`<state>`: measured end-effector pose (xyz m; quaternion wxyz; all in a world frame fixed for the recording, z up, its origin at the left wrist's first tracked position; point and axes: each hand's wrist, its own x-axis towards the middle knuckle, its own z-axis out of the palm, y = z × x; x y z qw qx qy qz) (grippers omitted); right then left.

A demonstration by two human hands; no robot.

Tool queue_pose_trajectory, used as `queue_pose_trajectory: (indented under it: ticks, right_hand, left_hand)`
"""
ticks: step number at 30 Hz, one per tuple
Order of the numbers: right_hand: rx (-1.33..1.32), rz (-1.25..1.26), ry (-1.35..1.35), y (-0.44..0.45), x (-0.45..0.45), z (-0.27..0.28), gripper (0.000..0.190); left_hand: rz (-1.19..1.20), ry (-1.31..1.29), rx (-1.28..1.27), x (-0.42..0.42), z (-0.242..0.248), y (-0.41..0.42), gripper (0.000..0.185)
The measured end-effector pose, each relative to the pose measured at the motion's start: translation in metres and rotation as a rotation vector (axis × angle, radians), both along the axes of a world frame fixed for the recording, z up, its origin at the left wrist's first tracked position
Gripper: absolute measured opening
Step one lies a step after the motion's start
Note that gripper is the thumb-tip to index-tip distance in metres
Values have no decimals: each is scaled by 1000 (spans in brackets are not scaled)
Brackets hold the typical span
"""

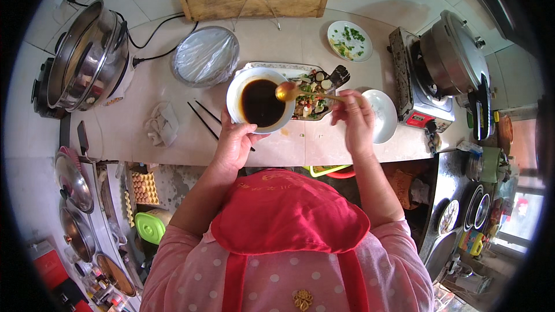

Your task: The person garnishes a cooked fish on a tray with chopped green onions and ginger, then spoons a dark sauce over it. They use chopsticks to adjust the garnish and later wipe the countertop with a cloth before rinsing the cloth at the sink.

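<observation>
My left hand (pixel 236 141) holds a white bowl (pixel 233 104) of dark brown sauce (pixel 262 106), thumb at the near rim, above the counter. In my right hand (pixel 357 121) is a gold-coloured spoon (pixel 314 94), its bowl over the right rim of the sauce bowl. Behind and partly under these lies a patterned white platter (pixel 282 68). On it is a fish (pixel 340 76), its dark tail sticking out at the right, topped with chopped greens, red bits and pale slices. The sauce bowl hides the platter's left part.
Black chopsticks (pixel 204 119), a crumpled cloth (pixel 161 124) and a film-covered dish (pixel 206 56) lie left. A plate with chopped scallions (pixel 350 41) and a white plate (pixel 381 117) stand right. A gas stove (pixel 427 110) carries a pressure cooker (pixel 455 54); a steel pot (pixel 89 60) stands far left.
</observation>
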<state>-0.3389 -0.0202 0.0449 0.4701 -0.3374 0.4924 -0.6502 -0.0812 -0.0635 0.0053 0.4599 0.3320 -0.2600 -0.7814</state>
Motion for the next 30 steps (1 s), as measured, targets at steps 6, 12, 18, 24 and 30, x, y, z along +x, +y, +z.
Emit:
queue_pose_trajectory:
  ticks: [6,12,18,24,30]
  right_hand:
    - [113,147,127,-3,31,-25,22]
    - [281,128,-281,0,28,-28,22]
    - [219,31,-270,-8,4,-7,20]
    - [129,-89,-145,-26,-51,-18,21]
    - [178,-192,294,-31,-62,-48,21]
  left_hand:
    - [25,-41,-2,-6,9,7,74]
    - [-23,46,40,-2,0,8,78]
    - [10,4,32,-1,-1,10,75]
    - [5,-25,30,14,-7,11,74]
    - [42,15,64,23,1,13,75]
